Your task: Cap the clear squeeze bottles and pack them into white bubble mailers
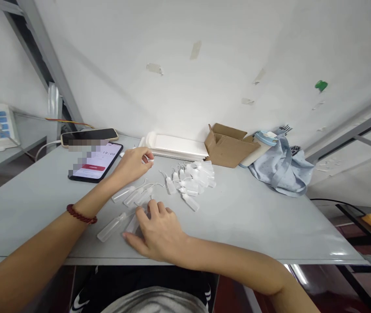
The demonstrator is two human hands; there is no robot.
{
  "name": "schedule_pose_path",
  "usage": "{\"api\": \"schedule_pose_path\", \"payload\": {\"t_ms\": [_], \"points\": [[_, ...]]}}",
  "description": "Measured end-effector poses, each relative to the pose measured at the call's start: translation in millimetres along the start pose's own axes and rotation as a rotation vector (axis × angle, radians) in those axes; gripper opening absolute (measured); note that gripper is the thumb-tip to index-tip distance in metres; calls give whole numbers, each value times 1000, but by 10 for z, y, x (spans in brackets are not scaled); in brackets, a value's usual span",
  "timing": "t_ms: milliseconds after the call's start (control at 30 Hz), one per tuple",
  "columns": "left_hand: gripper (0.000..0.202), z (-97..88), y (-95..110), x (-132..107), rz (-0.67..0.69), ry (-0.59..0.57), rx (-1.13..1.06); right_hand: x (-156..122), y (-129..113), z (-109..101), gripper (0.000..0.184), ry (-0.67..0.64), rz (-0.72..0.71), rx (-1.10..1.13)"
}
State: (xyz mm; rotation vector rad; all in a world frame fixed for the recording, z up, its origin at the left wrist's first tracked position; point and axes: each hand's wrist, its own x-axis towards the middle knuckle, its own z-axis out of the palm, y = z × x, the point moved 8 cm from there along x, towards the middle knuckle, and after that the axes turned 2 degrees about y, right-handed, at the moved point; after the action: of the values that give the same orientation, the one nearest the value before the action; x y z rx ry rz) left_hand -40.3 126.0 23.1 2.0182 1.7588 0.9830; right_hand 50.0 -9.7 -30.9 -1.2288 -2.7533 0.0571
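Note:
My left hand is closed in a pinch around a small white piece, mostly hidden by the fingers. Near the table's front edge, my right hand has its thumb and fingers about a small clear plastic bottle, which lies on its side. Another clear bottle lies just left of it. Between the hands are several more clear bottles with thin, bent white spouts. A loose pile of similar bottles sits right of my left hand.
A lit phone and a dark phone lie at the left. Along the wall stand a stack of white trays, an open cardboard box, a cup with a blue lid and a blue cloth bag.

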Motion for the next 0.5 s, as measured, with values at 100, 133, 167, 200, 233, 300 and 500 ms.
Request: {"api": "schedule_pose_path", "payload": {"t_ms": [100, 133, 167, 200, 233, 300, 500], "points": [[5, 9, -9, -1, -6, 1, -5, -16, 21, -3, 51, 13, 4, 26], [5, 12, -10, -3, -7, 0, -7, -16, 26, -4, 51, 15, 9, 45], [5, 15, -10, -4, -7, -1, -8, -15, 30, -5, 51, 15, 15, 65], [5, 17, -8, -6, -5, -3, -9, -14, 33, -5, 51, 16, 20, 82], [5, 18, -6, -8, -4, -3, -10, -15, 33, -6, 50, 17, 22, 94], [4, 19, -6, -8, -4, -4, -8, -22, 24, -11, 50, 26, 15, 108], [5, 14, -11, 0, -13, -8, 4, -61, 19, -81, 47, 134, -30, 117]]}}
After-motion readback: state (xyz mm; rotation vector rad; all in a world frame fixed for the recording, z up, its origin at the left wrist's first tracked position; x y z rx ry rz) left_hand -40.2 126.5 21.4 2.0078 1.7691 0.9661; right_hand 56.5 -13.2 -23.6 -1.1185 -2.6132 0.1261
